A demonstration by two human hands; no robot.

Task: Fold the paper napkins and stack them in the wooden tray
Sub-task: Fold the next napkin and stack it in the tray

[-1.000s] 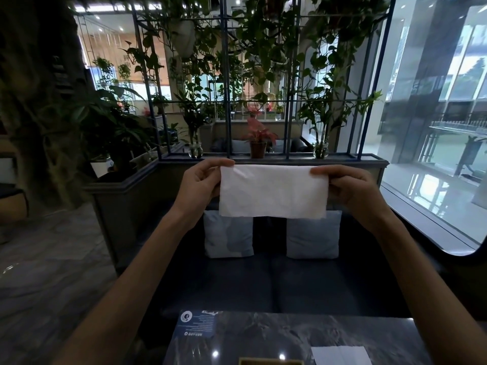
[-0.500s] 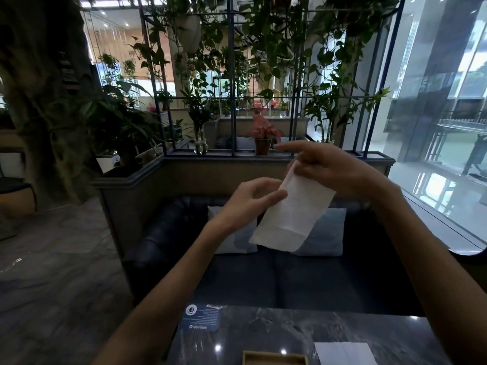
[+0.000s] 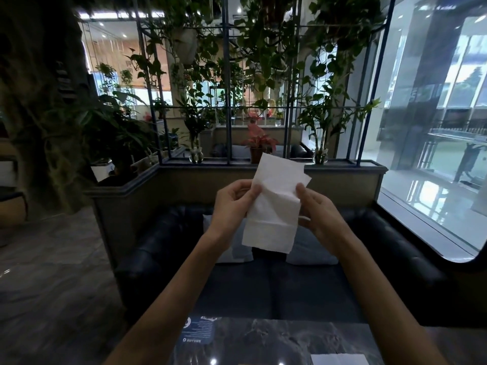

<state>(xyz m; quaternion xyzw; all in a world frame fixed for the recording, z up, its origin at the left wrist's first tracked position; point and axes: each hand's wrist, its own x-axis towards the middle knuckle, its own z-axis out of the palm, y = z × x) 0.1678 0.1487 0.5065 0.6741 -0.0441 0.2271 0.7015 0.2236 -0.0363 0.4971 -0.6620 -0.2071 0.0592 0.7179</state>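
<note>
A white paper napkin (image 3: pixel 274 206), folded into a tall narrow shape, hangs upright in the air above the dark sofa. My left hand (image 3: pixel 232 206) pinches its left edge near the middle. My right hand (image 3: pixel 316 212) pinches its right edge at about the same height. The napkin's top corners are loose and slightly uneven. More white napkin paper (image 3: pixel 340 359) lies on the table at the bottom right edge of the view. The wooden tray is out of view.
A dark marble table (image 3: pixel 276 341) with a blue printed card (image 3: pixel 199 331) is at the bottom. Beyond it stands a dark sofa (image 3: pixel 395 254) with pale cushions, backed by a planter ledge (image 3: pixel 342 167) with plants. A large window is to the right.
The napkin went from a wide strip held at both ends to a narrower folded shape. Both hands came together and dropped lower, now gripping its sides. The camera tilted up, hiding the tray.
</note>
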